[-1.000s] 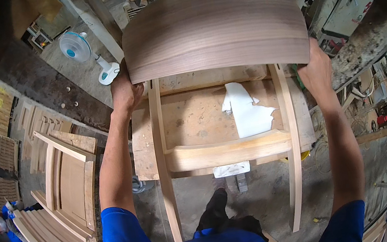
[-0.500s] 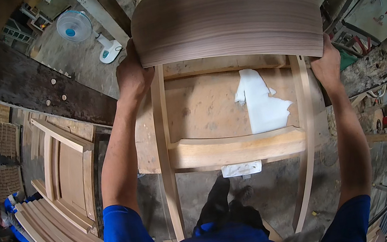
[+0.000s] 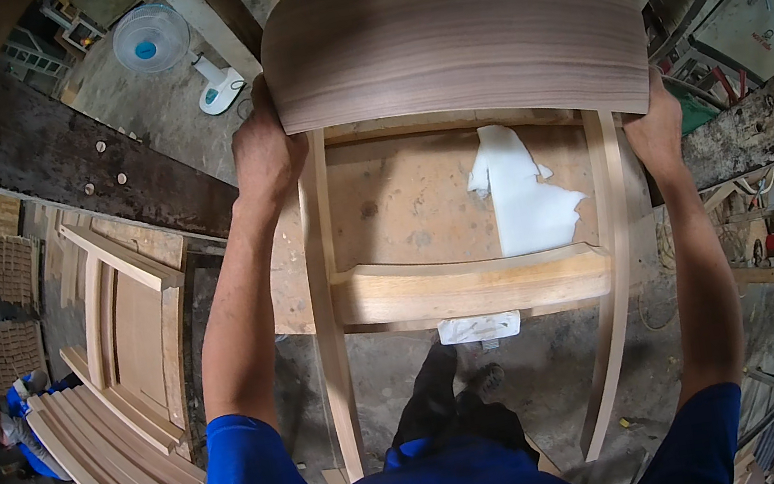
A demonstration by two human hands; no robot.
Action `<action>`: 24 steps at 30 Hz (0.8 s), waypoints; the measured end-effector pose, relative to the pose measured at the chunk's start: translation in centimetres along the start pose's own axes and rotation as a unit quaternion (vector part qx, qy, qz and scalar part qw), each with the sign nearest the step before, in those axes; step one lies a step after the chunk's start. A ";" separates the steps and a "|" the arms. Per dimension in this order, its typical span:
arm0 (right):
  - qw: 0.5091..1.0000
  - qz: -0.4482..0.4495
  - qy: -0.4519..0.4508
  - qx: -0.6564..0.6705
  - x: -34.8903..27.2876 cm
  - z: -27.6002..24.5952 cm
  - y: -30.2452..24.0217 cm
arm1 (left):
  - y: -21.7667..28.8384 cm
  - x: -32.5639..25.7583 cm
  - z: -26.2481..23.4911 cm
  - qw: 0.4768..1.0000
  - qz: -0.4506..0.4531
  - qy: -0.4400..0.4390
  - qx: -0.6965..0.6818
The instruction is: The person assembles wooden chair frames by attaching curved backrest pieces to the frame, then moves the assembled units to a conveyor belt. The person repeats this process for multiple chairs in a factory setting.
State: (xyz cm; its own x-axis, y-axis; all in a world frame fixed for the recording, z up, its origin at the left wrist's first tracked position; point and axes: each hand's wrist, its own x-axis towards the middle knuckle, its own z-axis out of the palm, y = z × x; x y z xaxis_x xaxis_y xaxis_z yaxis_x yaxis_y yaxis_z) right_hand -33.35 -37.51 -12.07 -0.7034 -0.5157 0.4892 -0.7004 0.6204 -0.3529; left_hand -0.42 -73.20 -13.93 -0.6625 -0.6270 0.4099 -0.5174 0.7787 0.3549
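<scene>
A wooden chair frame with a wide, curved, dark-grained backrest panel (image 3: 455, 33) lies before me, its two pale legs pointing toward my body. A light curved crossrail (image 3: 475, 287) joins the left leg (image 3: 334, 352) and the right leg (image 3: 615, 338). At the panel's lower left corner, my left hand (image 3: 268, 154) is closed round the edge of the chair frame. My right hand (image 3: 655, 129) grips the opposite corner, its fingers partly hidden behind the wood. Between the legs, a torn white foam sheet (image 3: 529, 194) lies on the worn wooden board (image 3: 401, 204) underneath.
A white fan (image 3: 151, 41) stands on the floor at the far left. Stacked curved wooden parts (image 3: 114, 468) and a panelled frame (image 3: 138, 332) are at the left. Dark beams (image 3: 69, 150) flank the board. A small white block (image 3: 480, 329) sits at its near edge.
The crossrail and legs appear slightly higher in view, as does the board's near edge. Both hands keep their hold on the chair frame.
</scene>
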 end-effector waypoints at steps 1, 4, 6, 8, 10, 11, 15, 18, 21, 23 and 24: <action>1.000 0.002 -0.001 0.002 0.0 0.1 0.0 | -0.1 0.0 0.1 1.000 0.001 0.005 0.005; 0.999 -0.034 -0.001 0.005 0.5 1.0 -0.2 | -1.4 0.1 0.5 1.000 -0.014 0.015 0.010; 0.999 -0.033 0.001 -0.019 0.7 1.3 0.5 | -1.1 0.1 0.8 1.000 -0.009 0.013 -0.009; 0.999 -0.034 0.012 -0.013 1.2 1.6 0.2 | -0.8 0.2 0.9 1.000 -0.007 0.025 -0.009; 0.999 -0.038 0.017 0.001 1.6 1.7 0.4 | 0.0 0.3 1.0 0.999 -0.039 0.019 0.000; 0.999 -0.034 0.017 0.005 1.8 1.6 0.5 | 0.5 0.4 1.2 0.999 -0.045 0.014 -0.003; 0.999 -0.035 0.012 0.003 2.2 2.1 0.9 | 0.8 0.4 1.0 0.999 -0.042 0.027 -0.005; 0.999 -0.028 0.014 0.009 2.0 2.5 1.0 | 0.6 0.3 0.9 0.999 -0.036 0.025 0.000; 0.999 -0.040 0.025 0.010 1.9 3.1 1.2 | -0.1 0.2 0.7 0.999 -0.034 0.027 0.004; 0.999 -0.031 -0.030 -0.007 2.1 3.5 1.7 | 0.0 0.0 0.7 0.999 -0.042 0.026 0.002; 0.998 -0.025 -0.055 -0.017 2.2 3.6 2.3 | 0.2 -0.1 0.8 0.999 -0.040 0.031 0.000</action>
State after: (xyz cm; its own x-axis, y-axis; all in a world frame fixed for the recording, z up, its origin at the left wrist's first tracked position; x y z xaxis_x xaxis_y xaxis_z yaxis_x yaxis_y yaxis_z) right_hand -36.95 -39.32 -14.70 -0.6780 -0.6071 0.4144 -0.7318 0.6110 -0.3020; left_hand -0.92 -72.98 -14.57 -0.5839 -0.6872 0.4323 -0.5666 0.7263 0.3892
